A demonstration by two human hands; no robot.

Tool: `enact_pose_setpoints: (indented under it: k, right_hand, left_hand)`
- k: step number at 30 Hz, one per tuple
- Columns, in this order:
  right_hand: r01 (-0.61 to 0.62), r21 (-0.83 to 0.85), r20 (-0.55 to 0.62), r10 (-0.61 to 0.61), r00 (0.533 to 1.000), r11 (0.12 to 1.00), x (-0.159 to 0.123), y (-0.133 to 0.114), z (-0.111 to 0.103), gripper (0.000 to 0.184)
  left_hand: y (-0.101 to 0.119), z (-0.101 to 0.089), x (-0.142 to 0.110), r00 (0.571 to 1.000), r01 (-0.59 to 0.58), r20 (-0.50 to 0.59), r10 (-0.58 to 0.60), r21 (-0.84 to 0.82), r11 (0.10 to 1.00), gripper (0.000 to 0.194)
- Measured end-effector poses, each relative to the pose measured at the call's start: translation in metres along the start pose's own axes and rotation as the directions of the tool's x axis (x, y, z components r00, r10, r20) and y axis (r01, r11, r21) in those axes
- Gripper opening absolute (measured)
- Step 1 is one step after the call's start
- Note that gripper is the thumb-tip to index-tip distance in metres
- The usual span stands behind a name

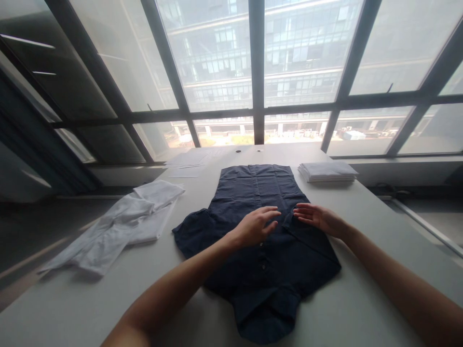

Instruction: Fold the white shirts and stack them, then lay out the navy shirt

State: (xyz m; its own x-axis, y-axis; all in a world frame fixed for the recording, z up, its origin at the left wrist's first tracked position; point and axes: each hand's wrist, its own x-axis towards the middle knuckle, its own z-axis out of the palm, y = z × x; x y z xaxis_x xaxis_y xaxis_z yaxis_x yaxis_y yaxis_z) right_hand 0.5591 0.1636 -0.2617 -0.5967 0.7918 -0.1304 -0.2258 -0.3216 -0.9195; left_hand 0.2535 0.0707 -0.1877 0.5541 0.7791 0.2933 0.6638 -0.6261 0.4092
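A dark navy button-up shirt (253,188) lies spread on the table, its collar towards me and its hem towards the window. Its left-side sleeve (191,229) sticks out to the side, while the right-side sleeve (307,241) lies in towards the body. My left hand (256,225) hovers over the middle of the shirt by the button line, fingers apart and holding nothing. At the cuff of the right-side sleeve is my right hand (318,219), fingers stretched out. Whether those fingertips touch the cloth I cannot tell.
A loosely heaped white garment (141,207) lies at the left and hangs towards the table edge. White paper sheets (188,164) lie at the back left. A neat stack of folded white cloth (327,172) sits at the back right. Windows rise behind the white table (365,217).
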Motion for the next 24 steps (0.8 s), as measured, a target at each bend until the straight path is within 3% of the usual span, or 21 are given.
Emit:
enact_pose_setpoints:
  k: [4, 6, 10, 14, 17, 20, 24]
  right_hand:
    - [-0.007, 0.016, -0.028, 0.007, 1.000, 1.000, 0.000, 0.001, -0.001, 0.023]
    - [-0.011, 0.021, -0.035, 0.012, 0.999, 1.000, 0.000, 0.001, 0.000, 0.023]
    - [-0.006, 0.025, -0.049, 0.008, 0.999, 1.000, 0.000, 0.001, 0.002, 0.021]
    - [-0.014, 0.050, -0.067, 0.018, 0.998, 0.999, 0.002, -0.001, 0.003, 0.021]
    - [-0.009, 0.063, -0.076, 0.014, 0.997, 0.998, 0.001, -0.001, 0.004, 0.021]
    - [0.005, 0.066, -0.100, 0.002, 0.995, 0.998, 0.000, 0.000, 0.005, 0.022]
    - [0.015, 0.056, -0.126, -0.008, 0.992, 0.998, -0.003, -0.002, 0.010, 0.022]
  left_hand:
    - [-0.028, -0.043, -0.017, 0.977, 0.205, -0.073, -0.200, 0.070, 0.976, 0.038]
    - [-0.047, -0.063, -0.037, 0.937, 0.348, -0.081, -0.339, 0.161, 0.924, 0.040]
    - [-0.086, -0.087, -0.091, 0.809, 0.575, -0.151, -0.568, 0.401, 0.713, 0.046]
    - [-0.109, -0.093, -0.144, 0.682, 0.679, -0.292, -0.671, 0.594, 0.431, 0.053]
    - [-0.116, -0.092, -0.171, 0.600, 0.710, -0.315, -0.735, 0.633, 0.308, 0.053]
    - [-0.122, -0.088, -0.189, 0.598, 0.700, -0.290, -0.747, 0.644, 0.310, 0.050]
    - [-0.137, -0.078, -0.203, 0.669, 0.699, -0.356, -0.652, 0.599, 0.390, 0.058]
